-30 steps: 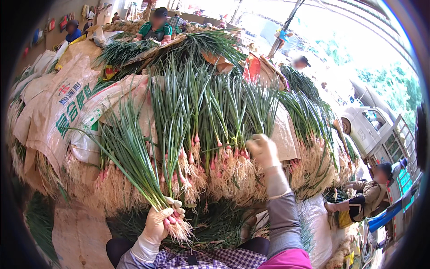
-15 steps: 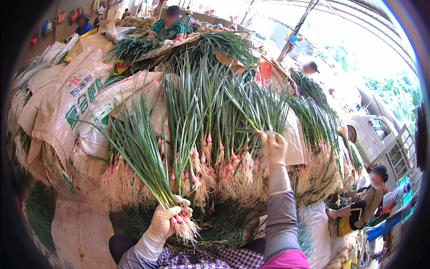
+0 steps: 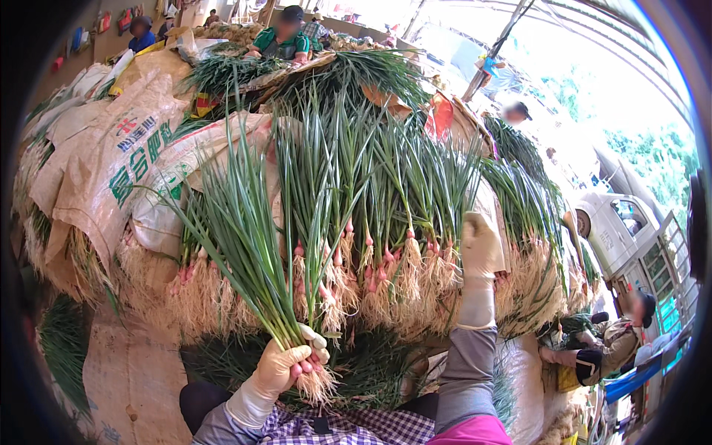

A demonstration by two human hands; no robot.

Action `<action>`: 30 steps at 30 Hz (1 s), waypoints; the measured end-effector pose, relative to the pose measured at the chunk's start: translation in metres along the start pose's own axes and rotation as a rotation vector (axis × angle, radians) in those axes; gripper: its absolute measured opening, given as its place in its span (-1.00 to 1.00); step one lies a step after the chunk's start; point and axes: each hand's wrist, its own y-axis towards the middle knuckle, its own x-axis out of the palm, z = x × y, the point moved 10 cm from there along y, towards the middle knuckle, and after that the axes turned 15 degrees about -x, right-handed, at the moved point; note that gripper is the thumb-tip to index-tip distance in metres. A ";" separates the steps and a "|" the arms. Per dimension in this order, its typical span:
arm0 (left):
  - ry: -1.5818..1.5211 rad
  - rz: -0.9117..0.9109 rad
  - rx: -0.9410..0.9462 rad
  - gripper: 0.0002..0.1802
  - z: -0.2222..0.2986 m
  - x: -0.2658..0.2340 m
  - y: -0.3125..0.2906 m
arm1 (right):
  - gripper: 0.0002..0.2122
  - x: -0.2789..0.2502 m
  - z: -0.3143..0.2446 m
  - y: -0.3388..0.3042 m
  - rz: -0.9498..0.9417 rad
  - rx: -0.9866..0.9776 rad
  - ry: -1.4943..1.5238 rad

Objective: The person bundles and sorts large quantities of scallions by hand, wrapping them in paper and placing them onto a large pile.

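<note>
Behind my hands stand printed sacks (image 3: pixel 111 159) and a green onion pile (image 3: pixel 386 245). My left hand (image 3: pixel 285 365) fingers are clamped on an onion bunch (image 3: pixel 252 252); my right hand (image 3: pixel 480 248) fingers grip stalks in the pile.

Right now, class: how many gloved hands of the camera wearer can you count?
2. The left hand grips a bunch of green onions at lower centre; the right hand reaches into the stacked onions.

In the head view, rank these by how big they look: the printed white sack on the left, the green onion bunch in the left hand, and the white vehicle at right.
1. Printed white sack.
2. Green onion bunch in the left hand; nearness to the camera inflates it.
3. White vehicle, farther off and partly cut by the rim, so its rank is unsure.
</note>
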 end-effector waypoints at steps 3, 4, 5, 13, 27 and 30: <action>-0.032 0.035 -0.045 -0.79 -0.008 -0.011 0.010 | -0.77 0.047 -0.002 -0.001 -0.191 -0.094 -0.223; -0.045 0.044 -0.052 -0.79 -0.009 -0.013 0.010 | -0.76 0.067 0.004 -0.005 -0.290 -0.023 -0.303; -0.058 0.053 -0.059 -0.79 -0.010 -0.014 0.010 | -0.74 0.079 0.005 -0.005 -0.397 -0.016 -0.383; 0.032 -0.072 -0.023 -0.70 0.002 0.003 -0.007 | -0.77 -0.018 0.021 0.052 -0.184 0.153 -0.416; 0.111 0.088 -0.319 -0.73 -0.042 -0.008 -0.016 | -0.81 0.058 -0.103 -0.200 -0.575 0.460 0.957; 0.281 0.135 -0.391 -0.76 -0.055 0.003 -0.018 | -0.76 0.090 -0.122 -0.247 -0.505 0.378 1.061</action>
